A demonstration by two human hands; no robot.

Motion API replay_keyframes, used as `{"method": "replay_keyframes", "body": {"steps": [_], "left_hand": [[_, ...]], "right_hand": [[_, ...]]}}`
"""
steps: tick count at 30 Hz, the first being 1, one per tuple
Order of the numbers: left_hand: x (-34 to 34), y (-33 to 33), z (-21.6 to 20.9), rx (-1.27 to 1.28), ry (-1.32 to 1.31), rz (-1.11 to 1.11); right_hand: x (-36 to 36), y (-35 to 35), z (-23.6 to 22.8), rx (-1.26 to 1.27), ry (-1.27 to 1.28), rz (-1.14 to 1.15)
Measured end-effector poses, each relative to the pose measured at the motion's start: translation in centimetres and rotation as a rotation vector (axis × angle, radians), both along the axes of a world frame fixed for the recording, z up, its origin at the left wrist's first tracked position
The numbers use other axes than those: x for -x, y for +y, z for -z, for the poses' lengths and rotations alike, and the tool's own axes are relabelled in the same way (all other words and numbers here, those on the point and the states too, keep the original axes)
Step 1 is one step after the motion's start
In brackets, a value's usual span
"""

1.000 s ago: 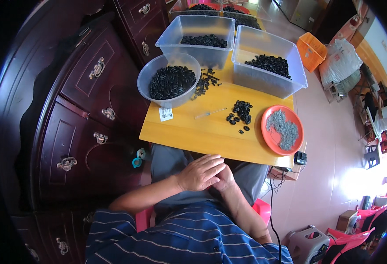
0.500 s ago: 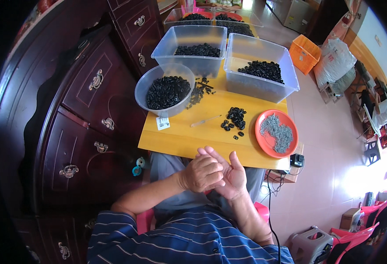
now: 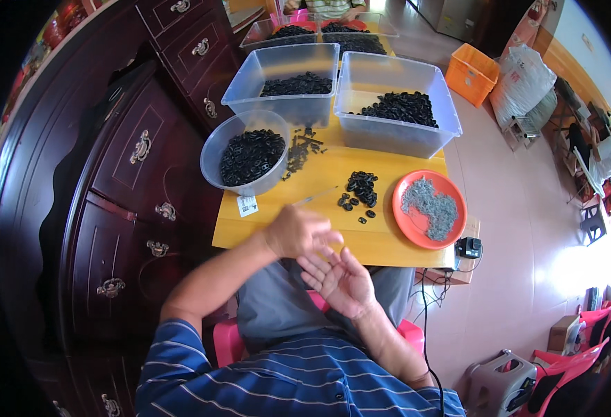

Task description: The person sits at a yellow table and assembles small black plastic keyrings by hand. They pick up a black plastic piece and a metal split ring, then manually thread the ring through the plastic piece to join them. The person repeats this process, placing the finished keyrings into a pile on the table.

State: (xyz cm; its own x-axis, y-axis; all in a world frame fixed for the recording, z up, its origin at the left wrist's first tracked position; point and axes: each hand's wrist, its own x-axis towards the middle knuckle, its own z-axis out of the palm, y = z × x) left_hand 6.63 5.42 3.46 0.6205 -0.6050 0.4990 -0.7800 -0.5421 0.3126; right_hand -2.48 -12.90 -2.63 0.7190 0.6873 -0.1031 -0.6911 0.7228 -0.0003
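My left hand (image 3: pixel 300 233) is raised over the near edge of the yellow table, somewhat blurred, its fingers apart and pointing right. Palm up, my right hand (image 3: pixel 343 283) lies just below it with fingers stretched out and nothing visible on the palm. A gap separates the two hands. Behind my left hand lies a thin, pen-like tool (image 3: pixel 317 195), partly covered. A small pile of black oval plastic pieces (image 3: pixel 362 186) sits on the table beyond my hands. To its right, an orange-red plate (image 3: pixel 401 224) carries a heap of small grey pieces (image 3: pixel 430 208).
A round clear tub (image 3: pixel 211 163) and two clear bins (image 3: pixel 243 94) (image 3: pixel 396 141) hold black pieces. Dark scraps (image 3: pixel 297 156) lie beside the tub. A dark wooden cabinet (image 3: pixel 128 208) borders the left; a black cable (image 3: pixel 427 333) hangs at right. Another person sits at the far end.
My hands were together, the left curled over the right palm. Now they are apart: the left has moved up and left over the table edge, its fingers opened. The view has shifted slightly.
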Motion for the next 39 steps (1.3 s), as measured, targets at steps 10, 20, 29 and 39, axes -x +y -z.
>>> {"method": "replay_keyframes", "body": {"steps": [10, 20, 29, 39], "left_hand": [[-26.4, 7.2, -8.8, -0.139, -0.274, -0.456], [-20.6, 5.9, -6.9, 0.178, -0.053, -0.320], [5.6, 3.3, 1.7, -0.095, 0.189, -0.198], [5.3, 5.8, 8.0, -0.283, 0.028, -0.299]], "right_hand": [[1.3, -1.6, 4.1, 0.181, 0.249, -0.076], [0.5, -2.2, 5.4, 0.401, 0.289, 0.095], [-1.9, -2.9, 5.1, 0.600, 0.211, 0.266], [-2.6, -2.8, 6.7, 0.688, 0.060, 0.323]]}}
